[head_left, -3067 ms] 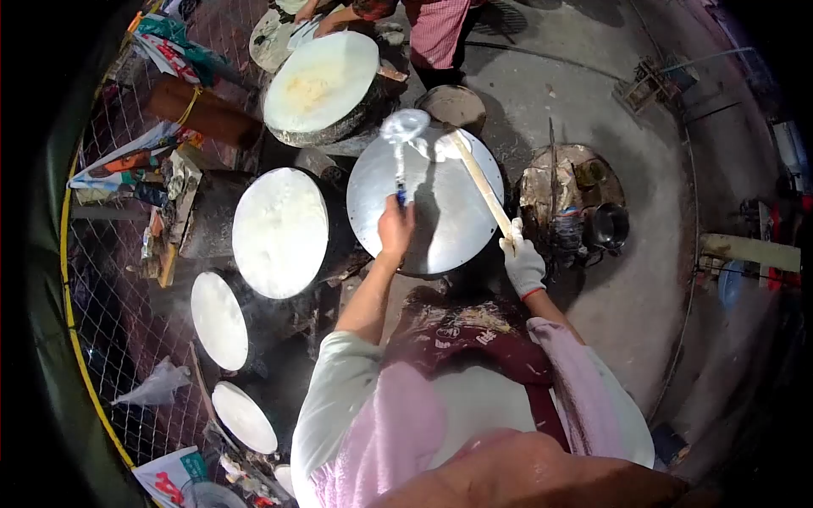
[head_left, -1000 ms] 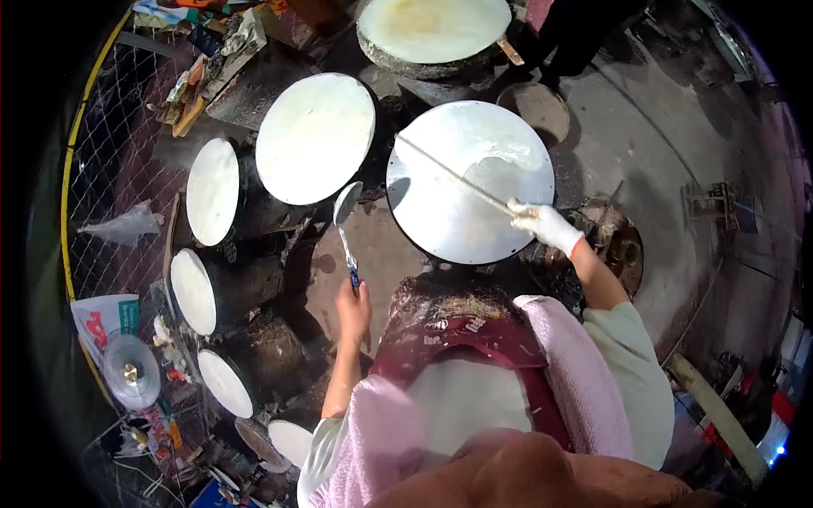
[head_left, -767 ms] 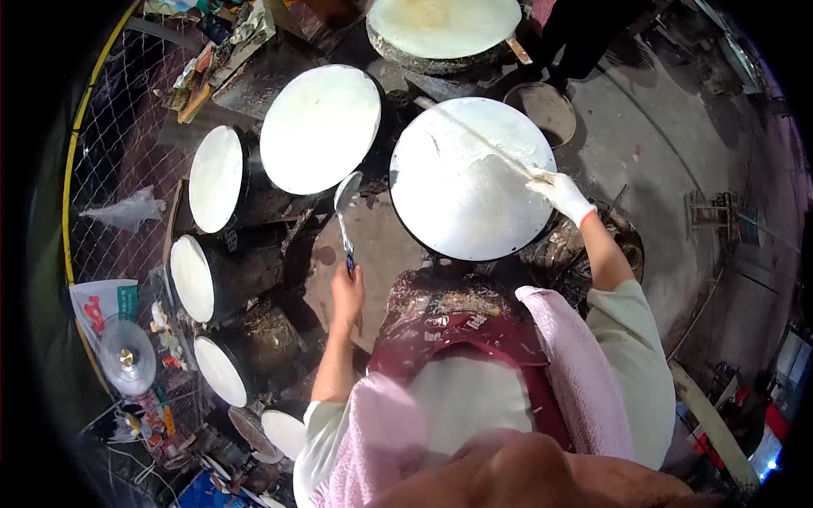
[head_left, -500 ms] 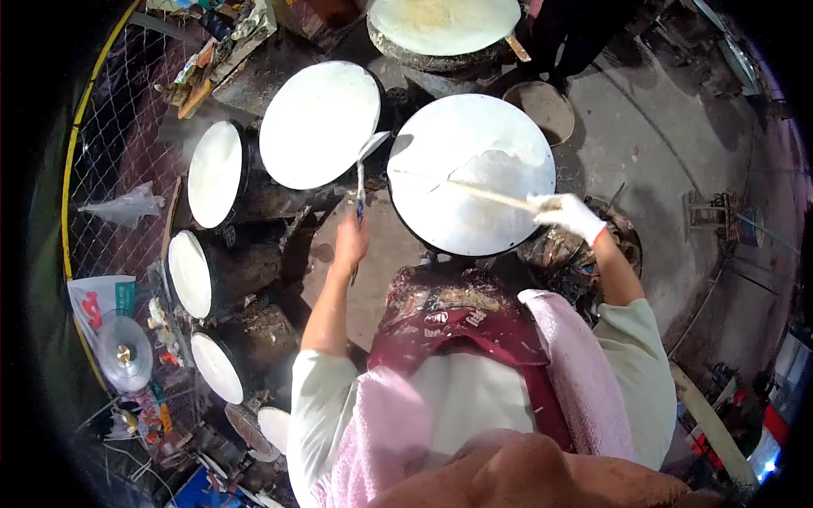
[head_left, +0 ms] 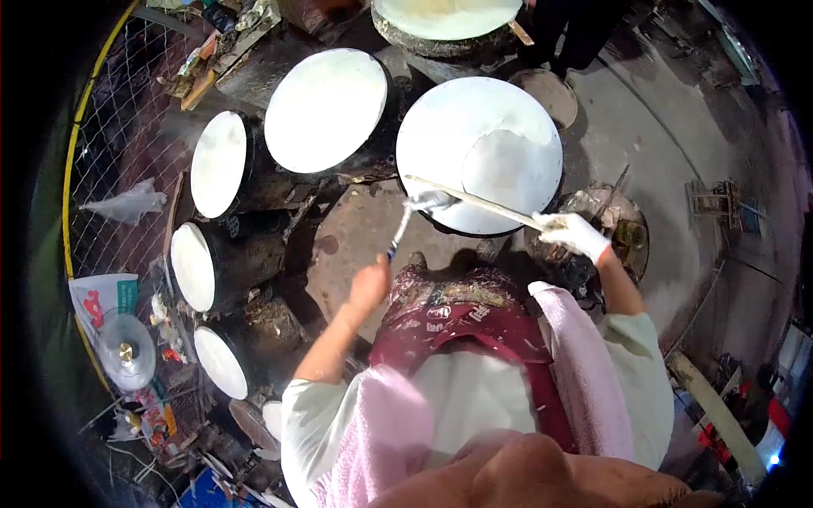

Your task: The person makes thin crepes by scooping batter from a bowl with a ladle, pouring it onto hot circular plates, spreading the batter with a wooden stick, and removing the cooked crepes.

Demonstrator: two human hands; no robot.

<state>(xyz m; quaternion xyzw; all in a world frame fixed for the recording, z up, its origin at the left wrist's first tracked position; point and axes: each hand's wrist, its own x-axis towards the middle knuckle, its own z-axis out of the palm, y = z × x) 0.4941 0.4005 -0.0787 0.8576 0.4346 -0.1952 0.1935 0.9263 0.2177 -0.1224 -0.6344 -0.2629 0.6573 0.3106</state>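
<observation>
Head view: round plate (head_left: pixel 506 168), white coating (head_left: pixel 440 123) on it.
Left hand (head_left: pixel 370 284): grips ladle (head_left: pixel 432 201), bowl at plate's near-left edge.
Right hand (head_left: pixel 577 236): gloved, grips stick (head_left: pixel 495 208) over plate's near side.
Stick: I'd keep it level, pressure even.

The white discs (head_left: pixel 326 110) are brightly lit and nearly washed out, while the wire fence (head_left: pixel 114 169) is left dim. The corners are blacked out by the circular lens edge, where surroundings are visibly curved.

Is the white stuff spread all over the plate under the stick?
Only partly: the plate shows a grey, bare-looking patch beside the white stuff.
</observation>
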